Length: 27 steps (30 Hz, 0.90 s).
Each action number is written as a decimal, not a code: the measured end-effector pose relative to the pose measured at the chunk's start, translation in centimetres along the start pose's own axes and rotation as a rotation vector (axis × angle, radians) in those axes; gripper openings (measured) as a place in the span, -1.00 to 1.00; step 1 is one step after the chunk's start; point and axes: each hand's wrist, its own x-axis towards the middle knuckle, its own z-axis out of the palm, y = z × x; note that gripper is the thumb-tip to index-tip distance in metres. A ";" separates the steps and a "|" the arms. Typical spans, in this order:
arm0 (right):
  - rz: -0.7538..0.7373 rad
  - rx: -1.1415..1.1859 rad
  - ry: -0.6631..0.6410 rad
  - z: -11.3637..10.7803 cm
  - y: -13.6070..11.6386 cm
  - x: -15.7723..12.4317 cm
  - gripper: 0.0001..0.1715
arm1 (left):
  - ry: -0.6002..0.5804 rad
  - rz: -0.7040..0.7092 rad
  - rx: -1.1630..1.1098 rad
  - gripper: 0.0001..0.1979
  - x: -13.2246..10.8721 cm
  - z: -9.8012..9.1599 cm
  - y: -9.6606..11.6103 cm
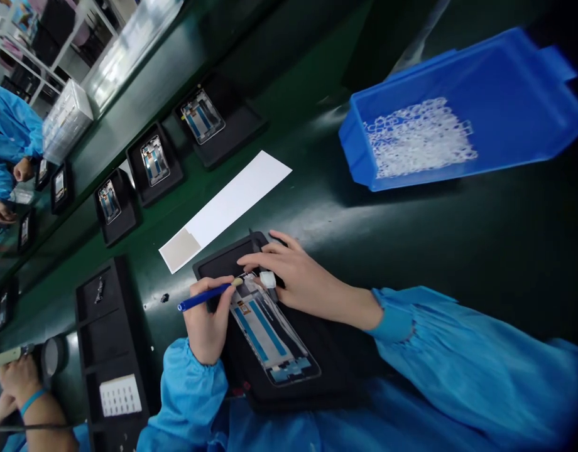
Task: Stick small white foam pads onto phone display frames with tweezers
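A phone frame point(270, 336) with exposed inner parts and two blue strips lies in a black tray point(289, 398) in front of me. My left hand point(208, 320) is closed around a blue pen-shaped tool point(204, 297). The tool's pale yellow tip is at the phone's upper end. My right hand point(303, 276) rests over the phone's upper right edge, its fingers stretched out and apart. A small white piece point(267, 280), perhaps a finger cover, shows by the right thumb; I cannot tell which. The underside of the right hand is hidden.
A blue bin point(506, 119) with many small white rings stands at the upper right. Beyond the phone lies a white strip point(242, 198). Further trays with phone frames point(154, 160) line the left. A black compartment tray point(105, 342) holds a white card. Co-workers' hands point(22, 376) are at far left.
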 end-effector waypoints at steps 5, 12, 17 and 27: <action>0.000 0.013 0.056 0.3 0.1 -0.1 -0.47 | 0.020 -0.037 -0.040 -0.81 0.2 0.4 0.5; 0.008 -0.008 0.042 0.4 0.2 -0.3 -0.41 | 0.039 0.005 -0.011 -0.79 0.0 0.8 1.1; 0.001 -0.033 0.043 0.5 0.1 -0.4 -0.39 | -0.032 0.047 0.061 -0.83 -0.2 0.8 1.1; -0.008 -0.043 0.047 0.6 0.2 -0.5 -0.38 | -0.001 0.054 0.013 -0.78 -0.5 1.0 0.5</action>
